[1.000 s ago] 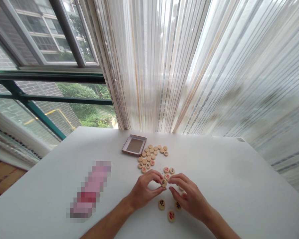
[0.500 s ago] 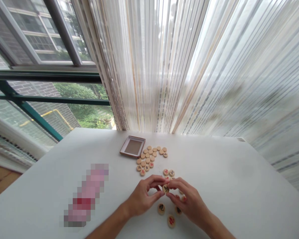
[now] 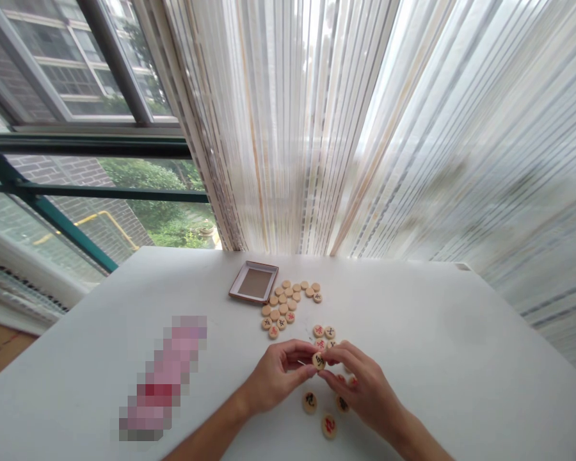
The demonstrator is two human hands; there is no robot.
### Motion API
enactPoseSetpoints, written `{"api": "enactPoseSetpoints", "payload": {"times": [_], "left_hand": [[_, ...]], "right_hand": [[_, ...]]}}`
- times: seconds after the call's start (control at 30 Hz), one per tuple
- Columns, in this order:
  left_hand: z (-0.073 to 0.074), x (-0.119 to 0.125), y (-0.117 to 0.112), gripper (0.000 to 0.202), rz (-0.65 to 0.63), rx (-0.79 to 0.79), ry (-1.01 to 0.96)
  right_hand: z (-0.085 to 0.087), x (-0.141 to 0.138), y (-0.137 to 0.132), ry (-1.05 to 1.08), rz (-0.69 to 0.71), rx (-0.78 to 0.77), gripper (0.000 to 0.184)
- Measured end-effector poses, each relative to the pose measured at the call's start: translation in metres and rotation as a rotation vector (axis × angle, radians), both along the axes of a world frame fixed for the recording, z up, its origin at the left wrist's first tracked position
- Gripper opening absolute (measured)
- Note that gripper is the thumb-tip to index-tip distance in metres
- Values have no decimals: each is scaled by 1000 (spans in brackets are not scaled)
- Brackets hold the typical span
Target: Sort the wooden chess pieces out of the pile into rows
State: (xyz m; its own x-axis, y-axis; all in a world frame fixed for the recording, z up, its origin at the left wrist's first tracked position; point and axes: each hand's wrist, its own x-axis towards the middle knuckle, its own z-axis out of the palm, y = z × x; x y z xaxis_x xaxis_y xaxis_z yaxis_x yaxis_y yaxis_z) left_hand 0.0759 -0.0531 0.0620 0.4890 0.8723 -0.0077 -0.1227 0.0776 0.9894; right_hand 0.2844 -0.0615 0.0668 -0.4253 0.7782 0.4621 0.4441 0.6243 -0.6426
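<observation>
A round wooden Chinese chess piece (image 3: 319,362) with a black character facing me is pinched between my two hands, just above the table. My left hand (image 3: 279,378) grips its left edge with thumb and fingers. On its other side, the fingertips of my right hand (image 3: 362,384) close on it too. Below the hands lie a black-marked piece (image 3: 310,402) and a red-marked piece (image 3: 329,426). Another black-marked piece (image 3: 342,403) is partly under my right hand, which hides parts of several others. Beyond the fingers sit a red-marked piece (image 3: 319,331) and a black-marked one (image 3: 330,332).
A shallow square box (image 3: 234,291) rests on the white table (image 3: 441,358) toward the back. Beside it spreads a group of pieces, mostly blank side up (image 3: 283,308). A blurred-out pink object (image 3: 168,378) lies at left. Striped curtains (image 3: 288,128) hang behind the table.
The held piece has turned slightly, so its character now reads at a different angle. Both hands stay in nearly the same place; the whole view has shifted slightly.
</observation>
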Motion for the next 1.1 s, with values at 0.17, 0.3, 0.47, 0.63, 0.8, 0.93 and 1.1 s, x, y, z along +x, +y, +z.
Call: {"api": "enactPoseSetpoints", "payload": {"times": [0.17, 0.3, 0.47, 0.63, 0.8, 0.93, 1.1], "left_hand": [[-6, -1, 2, 33, 40, 31, 25], [-10, -6, 8, 30, 190, 83, 45], [-15, -15, 18, 29, 320, 42, 32], [-20, -17, 21, 38, 332, 21, 25], [-21, -16, 17, 35, 305, 20, 99], [-14, -16, 14, 28, 291, 155, 243], [-8, -17, 12, 15, 282, 488, 580]], "right_hand": [[1, 1, -1, -15, -4, 4, 18], [6, 11, 6, 17, -66, 24, 18], [8, 30, 19, 56, -274, 82, 17], [7, 40, 26, 69, -404, 115, 15], [2, 40, 26, 77, -413, 84, 14], [-2, 35, 23, 79, -338, 43, 14], [-7, 30, 21, 63, -256, 37, 15]]}}
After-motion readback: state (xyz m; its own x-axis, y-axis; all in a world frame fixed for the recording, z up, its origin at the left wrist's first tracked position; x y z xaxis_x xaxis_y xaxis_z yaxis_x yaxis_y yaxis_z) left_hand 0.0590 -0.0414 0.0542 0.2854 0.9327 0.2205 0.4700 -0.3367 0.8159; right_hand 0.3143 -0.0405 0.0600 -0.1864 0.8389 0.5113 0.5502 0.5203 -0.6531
